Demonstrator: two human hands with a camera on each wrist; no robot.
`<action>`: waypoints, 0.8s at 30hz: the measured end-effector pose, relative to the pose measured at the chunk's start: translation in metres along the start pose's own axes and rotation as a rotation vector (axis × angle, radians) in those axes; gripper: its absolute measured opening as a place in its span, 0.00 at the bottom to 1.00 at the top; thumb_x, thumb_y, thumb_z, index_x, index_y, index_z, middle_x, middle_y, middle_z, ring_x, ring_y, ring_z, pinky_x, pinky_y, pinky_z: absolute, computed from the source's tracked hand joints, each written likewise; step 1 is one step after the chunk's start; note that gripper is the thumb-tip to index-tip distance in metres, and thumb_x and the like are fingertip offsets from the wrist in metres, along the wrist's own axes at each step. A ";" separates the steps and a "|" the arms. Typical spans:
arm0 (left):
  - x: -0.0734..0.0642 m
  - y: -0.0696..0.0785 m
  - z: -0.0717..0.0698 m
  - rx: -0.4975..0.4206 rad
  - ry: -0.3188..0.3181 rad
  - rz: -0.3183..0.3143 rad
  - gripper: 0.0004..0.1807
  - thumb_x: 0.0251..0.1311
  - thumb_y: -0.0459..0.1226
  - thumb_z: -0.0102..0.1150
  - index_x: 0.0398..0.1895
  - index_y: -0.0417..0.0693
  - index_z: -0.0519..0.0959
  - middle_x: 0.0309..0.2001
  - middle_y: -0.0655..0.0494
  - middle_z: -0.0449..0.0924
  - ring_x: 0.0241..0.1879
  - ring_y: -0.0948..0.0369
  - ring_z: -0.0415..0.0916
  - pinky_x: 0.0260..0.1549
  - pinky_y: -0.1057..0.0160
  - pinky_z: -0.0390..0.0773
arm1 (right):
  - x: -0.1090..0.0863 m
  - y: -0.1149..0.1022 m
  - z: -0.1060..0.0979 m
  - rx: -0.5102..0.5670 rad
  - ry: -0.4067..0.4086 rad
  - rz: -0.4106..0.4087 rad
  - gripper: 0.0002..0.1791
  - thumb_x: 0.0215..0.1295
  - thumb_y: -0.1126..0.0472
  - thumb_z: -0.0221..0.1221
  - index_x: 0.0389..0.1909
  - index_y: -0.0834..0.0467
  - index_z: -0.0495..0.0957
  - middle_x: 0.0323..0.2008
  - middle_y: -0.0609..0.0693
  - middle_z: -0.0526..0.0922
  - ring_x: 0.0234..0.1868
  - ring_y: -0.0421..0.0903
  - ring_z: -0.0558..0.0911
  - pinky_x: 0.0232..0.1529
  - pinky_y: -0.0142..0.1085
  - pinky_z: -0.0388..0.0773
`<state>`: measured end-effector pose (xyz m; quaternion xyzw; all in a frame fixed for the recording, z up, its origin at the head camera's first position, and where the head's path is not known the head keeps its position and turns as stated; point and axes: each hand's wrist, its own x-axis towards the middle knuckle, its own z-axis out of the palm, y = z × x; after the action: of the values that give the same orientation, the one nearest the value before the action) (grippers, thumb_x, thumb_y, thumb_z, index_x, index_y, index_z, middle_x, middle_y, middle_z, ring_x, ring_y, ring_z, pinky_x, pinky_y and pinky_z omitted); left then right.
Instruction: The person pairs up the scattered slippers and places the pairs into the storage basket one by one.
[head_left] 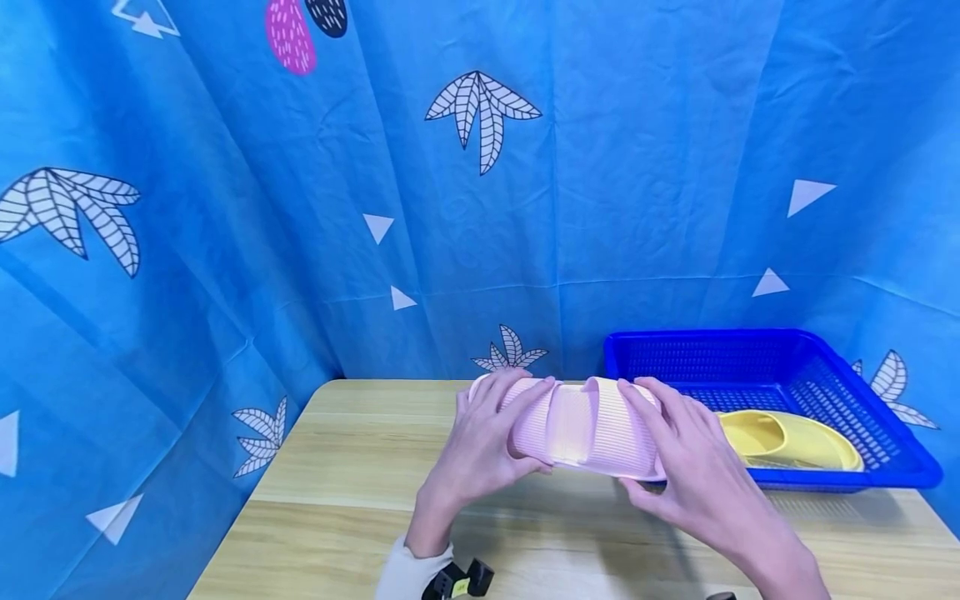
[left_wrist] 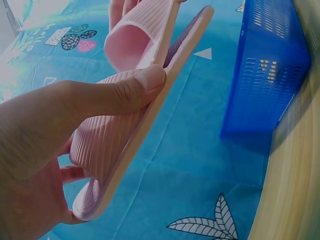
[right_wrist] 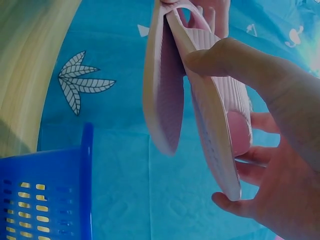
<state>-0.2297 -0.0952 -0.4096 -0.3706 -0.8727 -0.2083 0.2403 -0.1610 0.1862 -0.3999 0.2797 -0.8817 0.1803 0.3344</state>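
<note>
Two pink slippers with ribbed straps are held up over the table, partly overlapping each other. My left hand (head_left: 487, 437) grips the left pink slipper (left_wrist: 107, 145), its thumb across the sole's edge and its fingers round the strap side. My right hand (head_left: 686, 454) grips the right pink slipper (right_wrist: 215, 125) the same way, thumb on the edge and fingers round the far side. In the right wrist view the soles meet at the top and spread apart lower down. A yellow slipper (head_left: 813, 442) lies in the blue basket (head_left: 832, 358), just beyond my right hand.
The basket, with perforated walls, stands at the back right of the light wooden table (head_left: 352, 467). A blue patterned curtain (head_left: 637, 167) hangs behind the table and along its left side. A dark device (head_left: 457, 581) is strapped at my left wrist.
</note>
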 end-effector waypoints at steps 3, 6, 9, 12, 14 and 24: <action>-0.001 0.001 0.001 0.003 -0.003 -0.001 0.59 0.35 0.56 0.86 0.76 0.69 0.66 0.71 0.55 0.67 0.71 0.51 0.59 0.57 0.39 0.67 | 0.001 -0.001 0.002 -0.003 0.002 -0.006 0.59 0.37 0.51 0.76 0.76 0.58 0.64 0.66 0.62 0.72 0.62 0.62 0.73 0.60 0.60 0.66; -0.001 0.001 0.002 0.008 -0.001 -0.003 0.59 0.36 0.56 0.86 0.76 0.69 0.66 0.71 0.54 0.67 0.71 0.51 0.60 0.57 0.40 0.67 | 0.001 -0.002 0.003 -0.009 0.006 -0.009 0.58 0.38 0.50 0.75 0.76 0.58 0.64 0.66 0.62 0.72 0.63 0.62 0.72 0.61 0.60 0.65; -0.001 0.001 0.001 0.002 0.005 -0.005 0.59 0.35 0.57 0.86 0.76 0.69 0.66 0.71 0.54 0.67 0.71 0.52 0.59 0.57 0.40 0.67 | 0.002 -0.002 0.003 -0.001 0.010 -0.008 0.59 0.38 0.50 0.75 0.76 0.59 0.64 0.65 0.62 0.72 0.63 0.61 0.72 0.61 0.59 0.65; -0.001 0.001 0.001 -0.020 0.000 -0.001 0.58 0.36 0.57 0.85 0.76 0.69 0.65 0.70 0.55 0.67 0.70 0.53 0.59 0.57 0.42 0.67 | 0.002 -0.002 0.005 0.011 0.011 -0.007 0.60 0.37 0.50 0.75 0.76 0.59 0.64 0.66 0.62 0.72 0.63 0.61 0.72 0.61 0.59 0.66; -0.001 0.001 0.001 -0.030 -0.003 0.003 0.58 0.37 0.58 0.85 0.76 0.69 0.65 0.70 0.55 0.68 0.70 0.53 0.59 0.56 0.42 0.67 | 0.002 -0.003 0.007 0.020 0.010 -0.007 0.60 0.36 0.50 0.76 0.77 0.59 0.64 0.66 0.62 0.72 0.63 0.61 0.72 0.62 0.59 0.66; -0.001 0.002 0.001 -0.038 -0.001 0.010 0.59 0.35 0.55 0.87 0.76 0.67 0.67 0.69 0.54 0.69 0.69 0.52 0.61 0.56 0.42 0.67 | 0.003 -0.006 0.013 0.042 0.038 -0.025 0.60 0.36 0.52 0.77 0.76 0.59 0.65 0.66 0.61 0.72 0.63 0.61 0.72 0.61 0.57 0.66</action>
<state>-0.2278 -0.0938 -0.4102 -0.3794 -0.8669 -0.2233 0.2339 -0.1654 0.1745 -0.4063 0.2941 -0.8677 0.1999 0.3473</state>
